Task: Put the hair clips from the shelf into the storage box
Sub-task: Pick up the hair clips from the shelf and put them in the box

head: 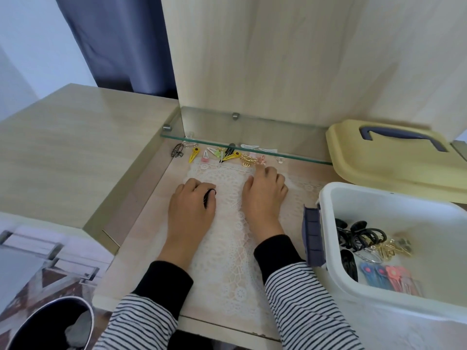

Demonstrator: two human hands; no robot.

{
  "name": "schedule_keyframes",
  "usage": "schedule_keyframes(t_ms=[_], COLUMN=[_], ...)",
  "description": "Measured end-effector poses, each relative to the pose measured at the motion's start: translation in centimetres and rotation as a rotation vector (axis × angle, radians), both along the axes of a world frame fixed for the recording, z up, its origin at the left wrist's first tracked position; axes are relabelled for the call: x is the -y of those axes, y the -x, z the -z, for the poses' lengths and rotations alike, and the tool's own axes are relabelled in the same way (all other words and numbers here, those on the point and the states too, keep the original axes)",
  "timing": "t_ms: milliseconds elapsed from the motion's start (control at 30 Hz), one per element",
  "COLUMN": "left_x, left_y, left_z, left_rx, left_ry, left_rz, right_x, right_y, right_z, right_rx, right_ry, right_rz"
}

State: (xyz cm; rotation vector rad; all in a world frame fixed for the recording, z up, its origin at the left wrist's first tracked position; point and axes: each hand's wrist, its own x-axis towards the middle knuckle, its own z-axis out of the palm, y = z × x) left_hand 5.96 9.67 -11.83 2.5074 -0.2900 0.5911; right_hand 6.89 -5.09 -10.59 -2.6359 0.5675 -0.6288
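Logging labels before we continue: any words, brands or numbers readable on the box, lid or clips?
None readable.
storage box, yellow lid: no print.
gold clip: looped shapes, too small to read as letters.
black clip in the left hand: no marking seen.

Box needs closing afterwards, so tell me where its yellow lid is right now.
In the head view the yellow lid lies at the far right, just behind the white storage box and beside the right end of the glass shelf.

A head-worn wide-angle camera looks forward and down, close above the left hand (192,207) and right hand (264,195).
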Motion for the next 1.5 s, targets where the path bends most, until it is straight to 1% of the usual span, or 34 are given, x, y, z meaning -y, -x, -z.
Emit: schedule_keyframes(t_ms=[267, 400, 633, 700, 767, 833, 933, 967, 1033, 1100, 1133, 1200, 1233, 1300, 1367, 1400, 1500], left_x=[0.2, 0.4, 0.8, 0.9, 0.9, 0.7, 0.2, 0.0, 0.2, 1.1, 1.6, 3.1, 3.8, 5.2, 6.7, 7.3, 10.0], left_y=[0.1, 0.4, 1.0, 1.2, 1.3, 0.9, -0.1, -0.3, -0.3, 0.1, 0.5, 1.3, 1.8, 2.7, 3.7, 4.1, 5.8], left_z=[-0.4, -0.5, -1.0, -1.1, -1.4, -1.8, -2.2, -2.4, -3.3, -4.8, -5.7, -8.0, -9.2, -11.6, -13.7, -14.5, -16.5], left_rx=[-0.041, -0.016, 0.072, 0.101, 0.102, 0.061, -0.113, -0.165, -0.257, -0.302, -0.320, -0.377, -0.440, -0.574, -0.632, -0.640, -0.644], left_ry=[-0.009, -0.026, -0.178, -0.247, -0.304, -0.318, -0.209, -0.136, 0.069, 0.223, 0.293, 0.513, 0.645, 0.818, 0.894, 0.895, 0.799], left_rz=[0.002, 0.005, -0.013, -0.002, 0.004, 0.019, -0.011, -0.020, -0.032, -0.026, -0.001, 0.115, 0.195, 0.346, 0.433, 0.457, 0.547], right_x=[-0.5, -0.7, -1.0, -1.0, -0.9, -1.0, -1.8, -2.2, -2.6, -2.5, -2.4, -1.2, -0.4, 2.3, 5.5, 7.2, 12.1], right_y=[0.6, 1.3, 3.1, 3.6, 4.1, 4.9, 5.9, 6.2, 7.1, 8.1, 8.6, 9.7, 10.3, 11.7, 13.3, 14.0, 15.3], right_z=[-0.3, -0.6, -0.9, -1.1, -1.5, -2.0, -3.4, -4.1, -5.8, -8.1, -9.3, -11.9, -13.3, -15.9, -18.2, -19.2, -20.9], right_rx=[0.026, 0.030, 0.000, -0.037, -0.102, -0.118, -0.107, -0.097, -0.052, 0.006, 0.025, 0.039, 0.048, 0.062, 0.061, 0.028, -0.175], right_ry=[0.024, 0.040, 0.023, 0.016, 0.011, -0.005, -0.065, -0.083, -0.115, -0.164, -0.210, -0.301, -0.317, -0.300, -0.293, -0.296, -0.301], right_rz=[-0.011, -0.028, -0.121, -0.139, -0.150, -0.172, -0.251, -0.280, -0.331, -0.383, -0.412, -0.470, -0.494, -0.512, -0.511, -0.520, -0.534])
